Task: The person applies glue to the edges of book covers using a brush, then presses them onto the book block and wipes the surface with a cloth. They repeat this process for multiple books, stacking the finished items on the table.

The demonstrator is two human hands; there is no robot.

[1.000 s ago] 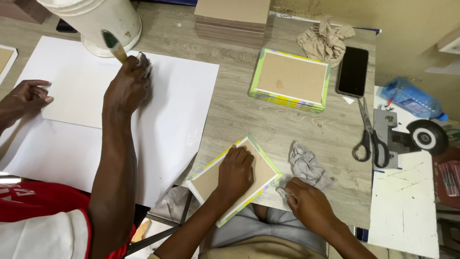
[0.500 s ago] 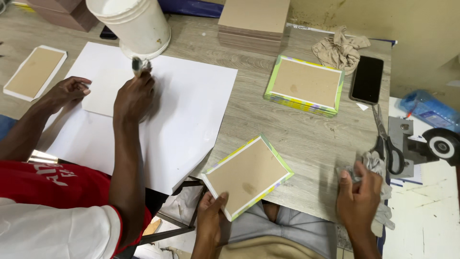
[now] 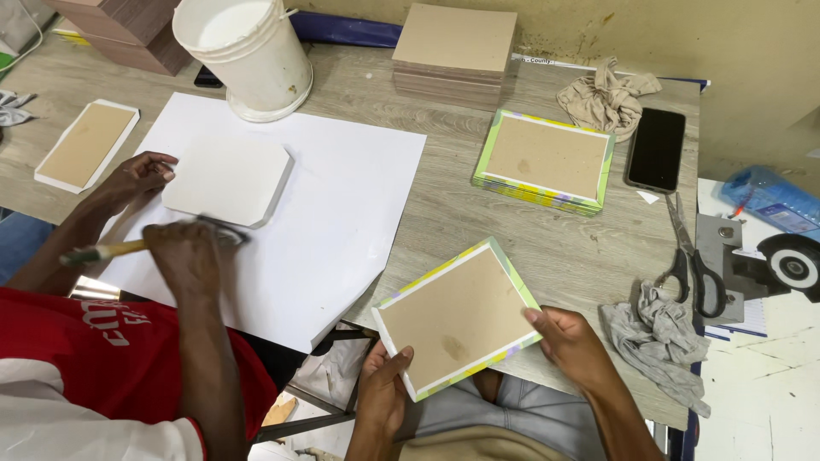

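The room was a rough workshop corner: a stained, yellowish wall stood behind a grey wood-grain table [image 3: 444,201] that carried the work. I took the white bucket [image 3: 243,51] at the table's far edge as my landmark.

Well toward me and to the right of the bucket, I held a covered board [image 3: 457,318], a brown cardboard panel with a patterned green and yellow paper border folded over its edges. It hung tilted over the near edge of the table, above my lap, its long axis running from near left up to far right. My left hand [image 3: 384,388] was closed on its near-left corner, thumb on top. My right hand [image 3: 571,341] pinched the right edge, fingers curled beneath. Both hands had firm hold of it, so neither was nearer than the other.

Further to the right of the bucket lay a stack of finished boards [image 3: 545,160] with the same border, and behind that a pile of plain brown panels [image 3: 454,47]. Beyond them were a crumpled beige rag [image 3: 608,94], a black phone [image 3: 656,149], scissors [image 3: 694,260] and a grey cloth [image 3: 662,337].

Just in front of the bucket lay a large white sheet [image 3: 342,213]. There a co-worker in a red shirt [image 3: 77,341] held a brush [image 3: 111,250] in one hand beside a white cut piece [image 3: 229,179].
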